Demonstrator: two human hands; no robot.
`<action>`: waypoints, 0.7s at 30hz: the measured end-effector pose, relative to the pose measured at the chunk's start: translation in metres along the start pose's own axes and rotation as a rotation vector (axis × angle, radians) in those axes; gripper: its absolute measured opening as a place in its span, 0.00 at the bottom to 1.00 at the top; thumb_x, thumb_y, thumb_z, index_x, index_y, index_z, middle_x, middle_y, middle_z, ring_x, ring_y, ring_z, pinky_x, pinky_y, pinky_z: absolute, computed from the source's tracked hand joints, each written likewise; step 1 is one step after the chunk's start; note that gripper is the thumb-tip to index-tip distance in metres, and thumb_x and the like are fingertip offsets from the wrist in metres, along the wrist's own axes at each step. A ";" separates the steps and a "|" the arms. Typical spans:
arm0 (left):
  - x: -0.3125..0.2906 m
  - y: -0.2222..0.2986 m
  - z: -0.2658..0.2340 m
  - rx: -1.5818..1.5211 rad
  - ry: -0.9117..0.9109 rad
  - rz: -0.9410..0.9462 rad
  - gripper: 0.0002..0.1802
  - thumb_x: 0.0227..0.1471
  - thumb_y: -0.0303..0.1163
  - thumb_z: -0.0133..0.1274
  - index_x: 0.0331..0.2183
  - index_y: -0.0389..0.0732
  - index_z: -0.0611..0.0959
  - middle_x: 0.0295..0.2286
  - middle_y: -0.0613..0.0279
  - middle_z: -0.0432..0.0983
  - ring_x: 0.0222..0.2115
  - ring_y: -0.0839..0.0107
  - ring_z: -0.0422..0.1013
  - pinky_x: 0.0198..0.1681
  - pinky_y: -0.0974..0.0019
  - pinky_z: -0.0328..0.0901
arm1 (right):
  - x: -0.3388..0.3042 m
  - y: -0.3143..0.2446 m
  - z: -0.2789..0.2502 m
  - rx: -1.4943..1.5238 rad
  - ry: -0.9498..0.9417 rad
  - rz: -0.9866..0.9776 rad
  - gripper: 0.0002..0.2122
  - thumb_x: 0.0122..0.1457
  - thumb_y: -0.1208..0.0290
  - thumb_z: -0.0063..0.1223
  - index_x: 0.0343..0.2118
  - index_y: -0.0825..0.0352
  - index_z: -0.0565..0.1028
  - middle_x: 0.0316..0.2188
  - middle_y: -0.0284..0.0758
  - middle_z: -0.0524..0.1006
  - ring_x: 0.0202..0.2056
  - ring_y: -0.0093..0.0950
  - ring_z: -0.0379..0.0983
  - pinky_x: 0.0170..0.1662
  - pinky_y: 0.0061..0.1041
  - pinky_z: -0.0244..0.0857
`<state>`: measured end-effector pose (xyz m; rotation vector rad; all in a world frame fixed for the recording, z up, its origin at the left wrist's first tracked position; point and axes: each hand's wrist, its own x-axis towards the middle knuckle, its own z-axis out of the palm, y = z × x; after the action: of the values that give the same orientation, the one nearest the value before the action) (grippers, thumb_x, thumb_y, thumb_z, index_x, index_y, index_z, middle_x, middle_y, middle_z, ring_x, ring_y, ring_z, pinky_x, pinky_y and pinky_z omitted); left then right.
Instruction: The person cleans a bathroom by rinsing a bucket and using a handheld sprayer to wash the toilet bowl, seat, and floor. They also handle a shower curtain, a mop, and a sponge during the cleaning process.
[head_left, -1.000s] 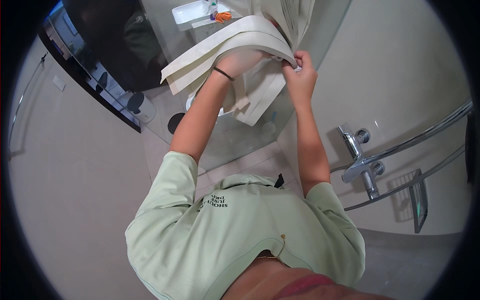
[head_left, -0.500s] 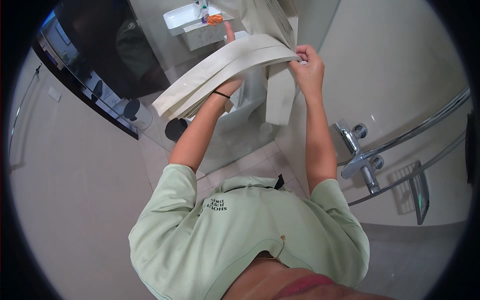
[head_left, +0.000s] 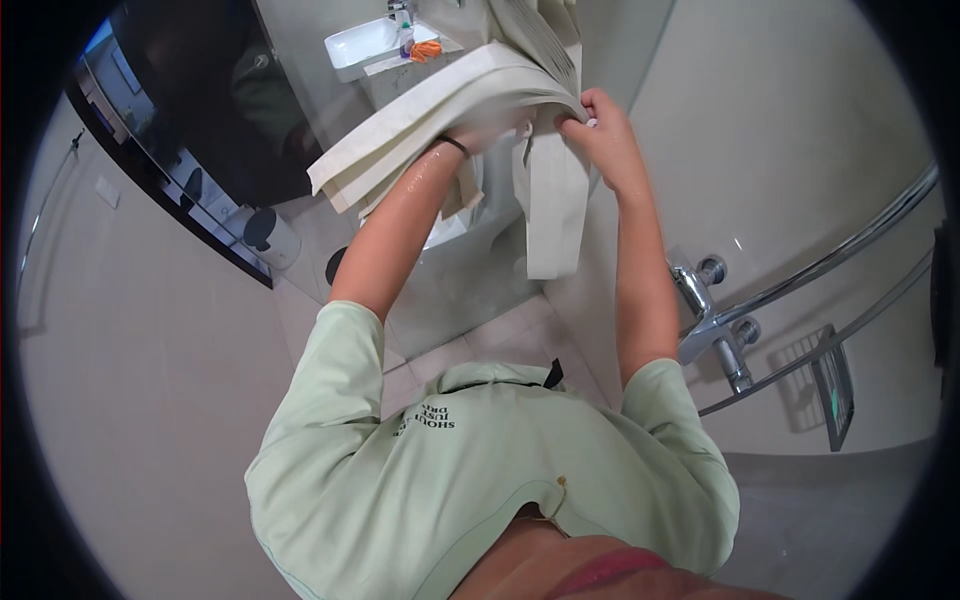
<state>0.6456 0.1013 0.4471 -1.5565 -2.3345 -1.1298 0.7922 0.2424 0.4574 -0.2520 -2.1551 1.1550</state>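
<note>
A cream sheet (head_left: 430, 100), folded into long flat pleats like a blind or curtain, is held up ahead of me. Its layers stretch out to the left, and one flap (head_left: 557, 215) hangs down near the right hand. My right hand (head_left: 608, 140) pinches the bunched edge between thumb and fingers, where a small white bit shows. Beneath the left-hand layers, my left hand (head_left: 490, 130) reaches toward the right hand. Motion smears its fingers, so their grip cannot be made out. A dark band circles the left wrist.
A white basin (head_left: 365, 48) with an orange cloth (head_left: 426, 50) beside it stands beyond the sheet. A chrome shower mixer (head_left: 715, 320) and wire rack (head_left: 832, 385) are on the right wall. Glass (head_left: 450, 290) stands before me; a bin (head_left: 272, 237) is at left.
My left hand has moved from under the layers toward the right hand; its raised thumb no longer shows above the sheet. The hanging flap has dropped slightly lower.
</note>
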 end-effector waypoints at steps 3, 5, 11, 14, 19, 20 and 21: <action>-0.012 0.058 -0.018 -0.321 -0.200 -0.193 0.20 0.57 0.40 0.48 0.49 0.42 0.76 0.48 0.59 0.72 0.49 0.70 0.66 0.53 0.67 0.59 | 0.007 0.007 0.007 -0.206 0.074 0.065 0.17 0.47 0.73 0.59 0.40 0.72 0.70 0.35 0.37 0.74 0.37 0.25 0.70 0.40 0.23 0.63; -0.009 0.053 -0.027 -0.613 -0.358 -0.197 0.20 0.57 0.37 0.48 0.50 0.41 0.74 0.46 0.62 0.71 0.45 0.72 0.65 0.51 0.68 0.58 | 0.011 0.007 0.004 -0.170 0.053 0.088 0.20 0.45 0.71 0.56 0.42 0.75 0.69 0.37 0.46 0.75 0.39 0.37 0.72 0.44 0.29 0.65; -0.011 0.043 -0.046 -0.663 -0.342 -0.172 0.15 0.44 0.28 0.64 0.34 0.36 0.77 0.24 0.69 0.69 0.28 0.78 0.67 0.33 0.72 0.65 | 0.017 0.021 0.002 -0.104 0.055 0.030 0.19 0.44 0.75 0.60 0.41 0.72 0.69 0.32 0.36 0.72 0.35 0.26 0.69 0.41 0.23 0.63; -0.006 0.024 -0.054 -0.751 -0.435 -0.137 0.16 0.48 0.26 0.62 0.39 0.35 0.76 0.28 0.67 0.71 0.33 0.75 0.70 0.43 0.68 0.69 | 0.019 0.018 0.003 -0.110 0.046 0.001 0.18 0.44 0.76 0.60 0.40 0.72 0.70 0.31 0.34 0.72 0.33 0.25 0.69 0.40 0.23 0.63; 0.002 -0.002 -0.045 -1.003 -0.473 -0.237 0.17 0.52 0.22 0.55 0.45 0.37 0.74 0.37 0.63 0.73 0.40 0.70 0.72 0.50 0.64 0.69 | 0.019 0.016 0.004 -0.026 0.064 0.008 0.19 0.43 0.74 0.60 0.39 0.73 0.71 0.32 0.37 0.74 0.34 0.29 0.70 0.40 0.25 0.65; 0.003 -0.007 -0.041 -1.118 -0.450 -0.263 0.17 0.53 0.21 0.54 0.46 0.36 0.74 0.38 0.62 0.73 0.41 0.69 0.72 0.50 0.64 0.69 | 0.023 0.020 0.002 -0.024 0.066 0.032 0.21 0.42 0.71 0.60 0.40 0.73 0.71 0.34 0.42 0.75 0.36 0.34 0.72 0.41 0.28 0.66; 0.005 -0.003 -0.038 -0.987 -0.417 -0.293 0.17 0.53 0.21 0.53 0.46 0.36 0.74 0.39 0.61 0.73 0.41 0.69 0.73 0.50 0.64 0.69 | 0.026 0.026 0.000 -0.027 0.072 0.063 0.23 0.41 0.69 0.60 0.41 0.73 0.72 0.36 0.46 0.76 0.39 0.39 0.74 0.43 0.31 0.66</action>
<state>0.6297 0.0806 0.4748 -1.8543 -2.4242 -2.5151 0.7691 0.2698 0.4490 -0.3708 -2.1140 1.1349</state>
